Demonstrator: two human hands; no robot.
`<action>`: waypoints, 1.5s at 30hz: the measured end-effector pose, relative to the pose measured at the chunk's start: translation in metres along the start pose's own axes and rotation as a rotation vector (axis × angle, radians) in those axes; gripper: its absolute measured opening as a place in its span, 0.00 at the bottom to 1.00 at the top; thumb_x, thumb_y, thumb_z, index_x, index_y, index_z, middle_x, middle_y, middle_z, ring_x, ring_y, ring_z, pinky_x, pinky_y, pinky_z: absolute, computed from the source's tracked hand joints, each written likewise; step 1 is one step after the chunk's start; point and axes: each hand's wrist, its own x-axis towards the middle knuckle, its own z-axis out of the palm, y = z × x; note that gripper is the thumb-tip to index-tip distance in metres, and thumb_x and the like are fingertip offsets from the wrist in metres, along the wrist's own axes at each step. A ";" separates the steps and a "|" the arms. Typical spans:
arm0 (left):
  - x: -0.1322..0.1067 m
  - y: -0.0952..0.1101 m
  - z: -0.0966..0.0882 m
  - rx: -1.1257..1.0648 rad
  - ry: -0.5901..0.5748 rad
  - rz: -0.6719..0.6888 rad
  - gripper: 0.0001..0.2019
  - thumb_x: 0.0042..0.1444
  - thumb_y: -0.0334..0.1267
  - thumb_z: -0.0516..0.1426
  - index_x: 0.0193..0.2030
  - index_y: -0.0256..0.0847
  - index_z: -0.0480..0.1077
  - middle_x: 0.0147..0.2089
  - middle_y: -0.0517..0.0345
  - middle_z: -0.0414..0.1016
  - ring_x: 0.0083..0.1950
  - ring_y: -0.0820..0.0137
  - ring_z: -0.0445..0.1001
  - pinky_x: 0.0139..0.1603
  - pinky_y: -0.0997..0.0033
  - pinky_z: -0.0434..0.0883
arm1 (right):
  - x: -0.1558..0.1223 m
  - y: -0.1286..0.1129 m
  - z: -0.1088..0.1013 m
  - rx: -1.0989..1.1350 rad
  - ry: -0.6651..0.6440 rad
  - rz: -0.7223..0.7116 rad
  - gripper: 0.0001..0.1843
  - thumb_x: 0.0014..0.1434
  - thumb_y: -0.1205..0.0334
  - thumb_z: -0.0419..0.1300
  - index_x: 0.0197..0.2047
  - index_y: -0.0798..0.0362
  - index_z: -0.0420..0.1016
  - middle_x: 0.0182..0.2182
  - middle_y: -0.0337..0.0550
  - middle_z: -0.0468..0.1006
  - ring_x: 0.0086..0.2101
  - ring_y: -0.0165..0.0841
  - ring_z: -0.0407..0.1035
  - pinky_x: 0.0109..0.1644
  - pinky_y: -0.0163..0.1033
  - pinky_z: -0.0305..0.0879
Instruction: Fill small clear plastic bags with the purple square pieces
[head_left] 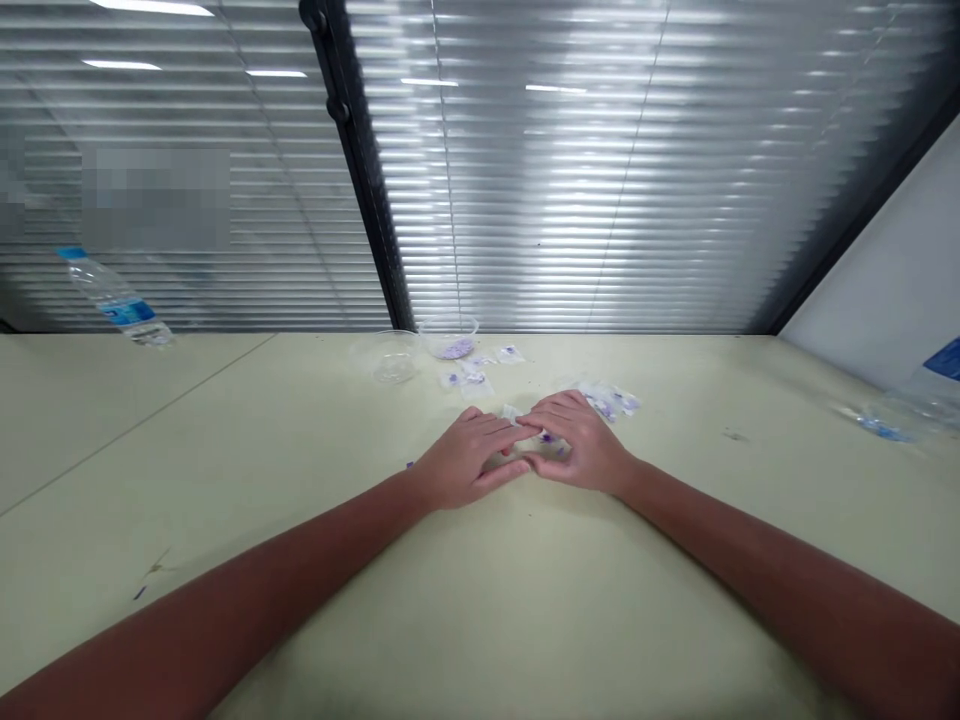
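Note:
My left hand (469, 458) and my right hand (577, 440) meet low over the middle of the table (480, 600). Their index fingertips and thumb tips come together, leaving a gap between the palms. Both hands have their fingers stretched out, and I make out nothing held in either. Small purple bits (547, 437) show through the gap, partly hidden by the fingers. Just behind the fingers lies a pale scrap or packet (511, 412). Beyond my right hand sits a pile of small clear packets with purple bits (609, 400).
A clear bowl (448, 340) with purple bits stands near the blinds, beside a clear lid-like dish (394, 368). More small packets (466, 380) lie before it. Water bottles are at the left (120, 300) and right edge (926, 395). Blinds (562, 200) border the table's back.

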 end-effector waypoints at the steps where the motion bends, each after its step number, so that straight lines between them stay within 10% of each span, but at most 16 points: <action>1: -0.001 -0.001 -0.002 -0.002 -0.008 -0.002 0.21 0.76 0.50 0.56 0.71 0.50 0.71 0.46 0.56 0.82 0.48 0.62 0.78 0.55 0.58 0.64 | 0.000 0.003 0.000 -0.012 0.021 0.023 0.15 0.66 0.55 0.65 0.55 0.43 0.80 0.42 0.44 0.87 0.46 0.46 0.79 0.53 0.55 0.69; 10: -0.003 -0.032 -0.006 0.109 0.133 -0.124 0.14 0.72 0.44 0.60 0.61 0.48 0.74 0.60 0.51 0.79 0.64 0.55 0.74 0.67 0.53 0.64 | -0.004 0.037 0.003 -0.112 0.138 0.429 0.10 0.70 0.58 0.59 0.48 0.47 0.81 0.43 0.45 0.86 0.47 0.46 0.77 0.57 0.57 0.66; 16: -0.005 -0.017 -0.013 0.134 -0.022 0.095 0.16 0.74 0.46 0.58 0.65 0.49 0.73 0.65 0.51 0.78 0.69 0.56 0.72 0.71 0.54 0.62 | -0.010 0.050 0.003 -0.447 0.189 0.568 0.27 0.68 0.67 0.55 0.69 0.51 0.72 0.62 0.55 0.77 0.63 0.51 0.69 0.69 0.63 0.58; 21: -0.005 -0.011 -0.006 0.272 0.056 0.021 0.20 0.73 0.49 0.59 0.68 0.47 0.72 0.69 0.48 0.76 0.73 0.52 0.69 0.76 0.46 0.57 | -0.011 0.044 0.005 -0.497 0.081 0.412 0.31 0.69 0.58 0.60 0.73 0.53 0.67 0.72 0.59 0.68 0.74 0.56 0.56 0.77 0.68 0.46; 27: -0.004 -0.033 0.002 0.298 0.169 -0.220 0.09 0.71 0.45 0.61 0.49 0.45 0.80 0.62 0.50 0.80 0.67 0.53 0.73 0.70 0.45 0.61 | -0.009 0.024 0.009 -0.250 -0.215 0.191 0.33 0.73 0.40 0.59 0.73 0.47 0.69 0.71 0.51 0.72 0.74 0.52 0.59 0.79 0.65 0.47; 45: -0.005 -0.022 -0.008 0.093 -0.073 0.010 0.20 0.74 0.51 0.59 0.69 0.56 0.74 0.68 0.51 0.75 0.69 0.55 0.71 0.70 0.53 0.62 | -0.013 0.029 0.017 -0.042 -0.180 0.182 0.19 0.65 0.44 0.68 0.54 0.44 0.77 0.60 0.49 0.82 0.67 0.52 0.69 0.69 0.61 0.63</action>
